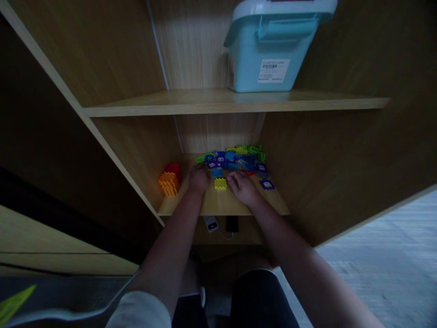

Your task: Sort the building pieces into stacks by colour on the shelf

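Note:
On the middle shelf, both hands are by a pile of plastic building blocks (230, 159), mostly blue and purple with green and yellow ones behind. My left hand (199, 178) rests at the pile's left front edge; its fingers are too dim to make out. My right hand (241, 186) is curled at the front of the pile, fingers drawn together; what they hold, if anything, is hidden. Between the hands lies a yellow block (220, 183) flat on the board, with a blue block (216, 173) just behind it. A purple block (267, 184) lies apart at the right.
Orange blocks (169, 183) stand together at the shelf's left, beside red blocks (175, 170). A teal lidded bin (266, 54) sits on the upper shelf (191, 102) overhead. Below are a white device (210, 223) with a cable and a dark box (232, 223). Side panels close in both sides.

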Demonstrator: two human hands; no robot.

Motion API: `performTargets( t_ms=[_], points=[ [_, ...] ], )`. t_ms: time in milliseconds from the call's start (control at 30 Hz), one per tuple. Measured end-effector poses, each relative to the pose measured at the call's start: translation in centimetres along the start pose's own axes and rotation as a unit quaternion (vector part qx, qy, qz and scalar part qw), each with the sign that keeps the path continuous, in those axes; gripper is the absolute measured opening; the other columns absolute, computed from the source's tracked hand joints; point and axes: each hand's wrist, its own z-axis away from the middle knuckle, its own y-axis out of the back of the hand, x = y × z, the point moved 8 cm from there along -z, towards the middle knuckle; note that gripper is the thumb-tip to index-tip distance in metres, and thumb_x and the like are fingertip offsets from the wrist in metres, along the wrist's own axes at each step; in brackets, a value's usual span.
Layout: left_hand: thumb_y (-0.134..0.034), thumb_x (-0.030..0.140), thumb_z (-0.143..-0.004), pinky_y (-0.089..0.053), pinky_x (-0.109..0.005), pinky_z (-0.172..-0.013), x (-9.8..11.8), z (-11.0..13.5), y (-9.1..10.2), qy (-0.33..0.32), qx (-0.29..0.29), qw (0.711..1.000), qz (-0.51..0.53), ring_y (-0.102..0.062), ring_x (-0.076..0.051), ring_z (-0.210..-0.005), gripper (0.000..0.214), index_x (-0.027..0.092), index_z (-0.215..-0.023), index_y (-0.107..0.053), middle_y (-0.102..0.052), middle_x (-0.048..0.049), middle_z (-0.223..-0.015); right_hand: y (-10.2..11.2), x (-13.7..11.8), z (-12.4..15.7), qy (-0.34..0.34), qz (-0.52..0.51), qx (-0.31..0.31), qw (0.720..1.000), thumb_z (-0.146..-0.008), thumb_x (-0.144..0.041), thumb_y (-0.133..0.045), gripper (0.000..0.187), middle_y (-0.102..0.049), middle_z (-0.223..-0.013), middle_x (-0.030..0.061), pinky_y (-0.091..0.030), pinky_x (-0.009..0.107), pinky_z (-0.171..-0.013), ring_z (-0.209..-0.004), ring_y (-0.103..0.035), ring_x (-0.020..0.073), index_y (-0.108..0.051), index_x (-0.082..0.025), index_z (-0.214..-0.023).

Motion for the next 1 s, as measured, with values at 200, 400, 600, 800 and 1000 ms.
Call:
performTargets(
  t_ms=[200, 400, 600, 800, 1000],
  points=[
    [-0.056, 0.023, -0.097, -0.051, -0.053, -0.105, -0.22, 0.15, 0.57, 0.027, 0.028, 0.998, -0.050, -0.062, -0.041, -0.127, 0.033, 0.016, -0.120, -0.079, -0.071, -0.0227, -0.133, 0.05, -0.06, 0.01, 0.003, -0.005, 0.002, 1.000, -0.114, -0.041, -0.044, 0.028, -0.071, -0.106, 0.0099, -0.052, 0.045, -0.100, -0.107, -0.066, 0.0283, -0.065, -0.025, -0.103],
    [-0.059, 0.031, -0.098, -0.049, -0.056, -0.108, -0.36, 0.12, 0.49, 0.030, 0.035, 0.998, -0.032, -0.061, -0.041, -0.129, 0.028, 0.021, -0.117, -0.078, -0.072, -0.0197, -0.132, 0.23, -0.14, 0.05, -0.002, -0.009, 0.004, 1.000, -0.114, -0.043, -0.043, 0.030, -0.071, -0.106, 0.0103, -0.052, 0.045, -0.101, -0.107, -0.066, 0.0287, -0.065, -0.025, -0.103],
    [-0.058, 0.032, -0.099, -0.048, -0.053, -0.111, -0.30, 0.07, 0.49, 0.021, 0.042, 0.999, -0.008, -0.062, -0.038, -0.129, 0.027, 0.022, -0.115, -0.077, -0.072, -0.0178, -0.132, 0.18, -0.10, -0.01, -0.001, -0.006, -0.001, 1.000, -0.114, -0.043, -0.042, 0.030, -0.071, -0.107, 0.0103, -0.052, 0.046, -0.102, -0.108, -0.066, 0.0289, -0.065, -0.026, -0.103],
    [-0.058, 0.031, -0.099, -0.047, -0.051, -0.112, -0.35, 0.00, 0.20, 0.017, 0.034, 0.999, -0.014, -0.065, -0.036, -0.124, 0.025, 0.020, -0.115, -0.075, -0.074, -0.0183, -0.125, 0.22, -0.13, 0.02, -0.003, -0.009, 0.001, 1.000, -0.114, -0.043, -0.041, 0.032, -0.071, -0.106, 0.0105, -0.052, 0.046, -0.102, -0.107, -0.066, 0.0290, -0.064, -0.025, -0.102],
    [-0.059, 0.038, -0.102, -0.047, -0.046, -0.112, -0.01, 0.23, 0.41, 0.017, 0.030, 0.999, 0.002, -0.065, -0.034, -0.123, 0.033, 0.022, -0.128, -0.071, -0.072, -0.0172, -0.131, 0.33, -0.18, 0.02, -0.002, -0.015, 0.001, 1.000, -0.114, -0.045, -0.041, 0.033, -0.071, -0.106, 0.0100, -0.053, 0.046, -0.102, -0.107, -0.065, 0.0286, -0.066, -0.026, -0.103]
  ],
)
